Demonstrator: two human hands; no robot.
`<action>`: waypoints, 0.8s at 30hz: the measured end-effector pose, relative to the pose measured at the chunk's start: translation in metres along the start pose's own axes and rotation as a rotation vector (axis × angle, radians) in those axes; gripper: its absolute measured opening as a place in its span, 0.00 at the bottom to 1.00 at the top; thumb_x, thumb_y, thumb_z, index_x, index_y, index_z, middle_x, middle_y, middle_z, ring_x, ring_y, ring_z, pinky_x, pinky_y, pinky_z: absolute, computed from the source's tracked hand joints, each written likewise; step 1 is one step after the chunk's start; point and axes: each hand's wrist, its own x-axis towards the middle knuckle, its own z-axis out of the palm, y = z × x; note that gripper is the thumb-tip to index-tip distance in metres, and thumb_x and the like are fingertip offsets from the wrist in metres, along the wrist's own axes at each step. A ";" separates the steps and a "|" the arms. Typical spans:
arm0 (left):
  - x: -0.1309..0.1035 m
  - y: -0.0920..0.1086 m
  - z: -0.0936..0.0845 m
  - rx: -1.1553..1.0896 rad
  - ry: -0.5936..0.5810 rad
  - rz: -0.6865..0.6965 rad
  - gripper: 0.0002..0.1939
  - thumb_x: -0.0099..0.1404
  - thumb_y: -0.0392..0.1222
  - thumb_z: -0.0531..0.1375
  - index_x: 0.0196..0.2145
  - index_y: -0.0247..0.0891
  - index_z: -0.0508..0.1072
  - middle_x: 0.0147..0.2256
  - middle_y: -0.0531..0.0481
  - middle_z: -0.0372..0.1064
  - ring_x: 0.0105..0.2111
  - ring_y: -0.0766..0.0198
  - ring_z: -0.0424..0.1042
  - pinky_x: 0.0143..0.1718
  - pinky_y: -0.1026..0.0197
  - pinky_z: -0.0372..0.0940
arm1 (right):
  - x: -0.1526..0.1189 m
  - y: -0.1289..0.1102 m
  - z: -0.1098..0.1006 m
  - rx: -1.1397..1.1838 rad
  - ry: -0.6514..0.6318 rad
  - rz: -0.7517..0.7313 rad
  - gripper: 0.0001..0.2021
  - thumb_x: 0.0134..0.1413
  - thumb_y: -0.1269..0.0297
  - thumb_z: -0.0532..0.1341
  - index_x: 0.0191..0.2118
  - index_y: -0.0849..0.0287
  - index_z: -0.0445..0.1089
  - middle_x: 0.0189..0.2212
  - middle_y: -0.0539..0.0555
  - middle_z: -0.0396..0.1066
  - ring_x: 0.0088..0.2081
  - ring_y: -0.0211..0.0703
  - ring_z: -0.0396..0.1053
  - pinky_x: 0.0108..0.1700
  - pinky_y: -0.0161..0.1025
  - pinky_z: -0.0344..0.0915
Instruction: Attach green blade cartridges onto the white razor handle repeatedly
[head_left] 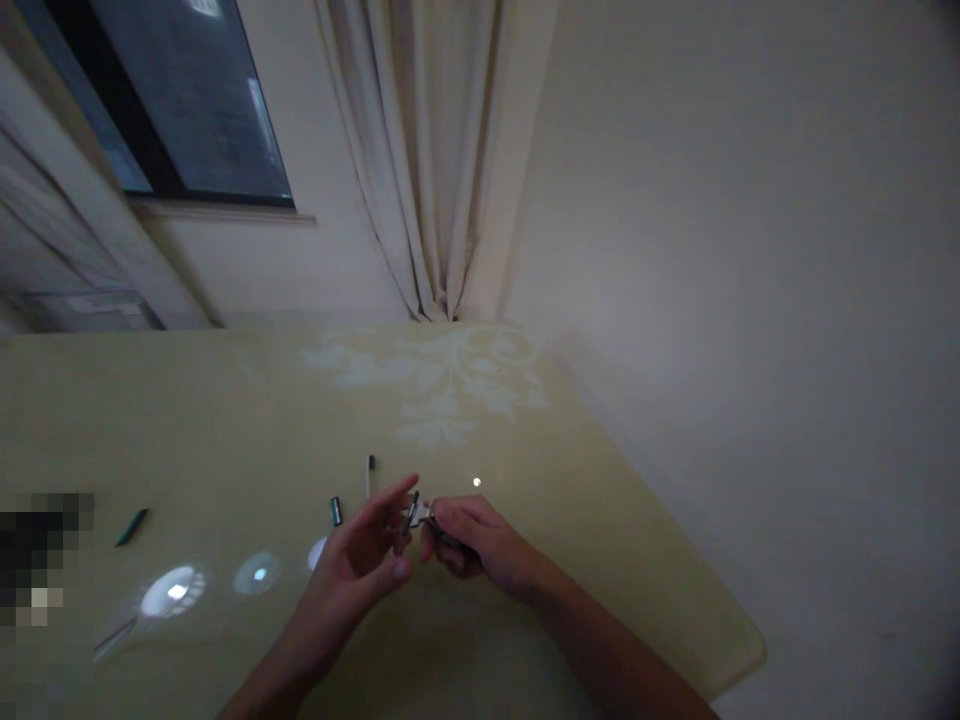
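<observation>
My right hand (469,535) is closed around a small silver-and-dark metal object (421,516), held above the table. Its exact kind is hidden by my fingers. A thin dark part of it sticks up at the left end, close to the fingertips of my left hand (356,550). That hand is half curled with thumb and fingers apart, palm turned toward the object; whether a fingertip touches it I cannot tell. Just beyond the left hand lie a short dark green cylinder (335,511) and a thin white stick with a dark tip (370,475).
A glossy pale yellow-green table (225,430) with a white floral pattern carries these things. Farther left lies a slim dark green piece (133,527). Bright lamp reflections show on the tabletop. Along the table's right edge runs a wall (712,300); a curtain (427,150) hangs at the back.
</observation>
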 end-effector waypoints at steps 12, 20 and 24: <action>-0.002 0.011 0.004 -0.071 -0.063 -0.024 0.25 0.54 0.45 0.79 0.51 0.50 0.86 0.41 0.45 0.81 0.41 0.57 0.78 0.42 0.61 0.73 | -0.006 -0.002 0.002 0.017 -0.062 0.052 0.25 0.68 0.42 0.64 0.33 0.64 0.73 0.20 0.42 0.54 0.20 0.30 0.47 0.22 0.33 0.42; -0.001 0.012 0.002 -0.031 -0.116 -0.003 0.26 0.56 0.45 0.78 0.53 0.49 0.85 0.42 0.46 0.80 0.40 0.58 0.77 0.43 0.59 0.72 | -0.005 0.000 0.002 0.031 -0.092 0.024 0.24 0.69 0.45 0.62 0.33 0.64 0.74 0.19 0.42 0.52 0.20 0.30 0.45 0.22 0.34 0.40; -0.002 0.012 0.003 -0.001 -0.141 0.011 0.26 0.58 0.43 0.77 0.55 0.49 0.83 0.41 0.48 0.78 0.38 0.61 0.75 0.42 0.61 0.70 | -0.006 0.001 0.001 0.012 -0.082 0.043 0.24 0.69 0.45 0.63 0.32 0.63 0.73 0.20 0.42 0.52 0.20 0.30 0.44 0.22 0.34 0.40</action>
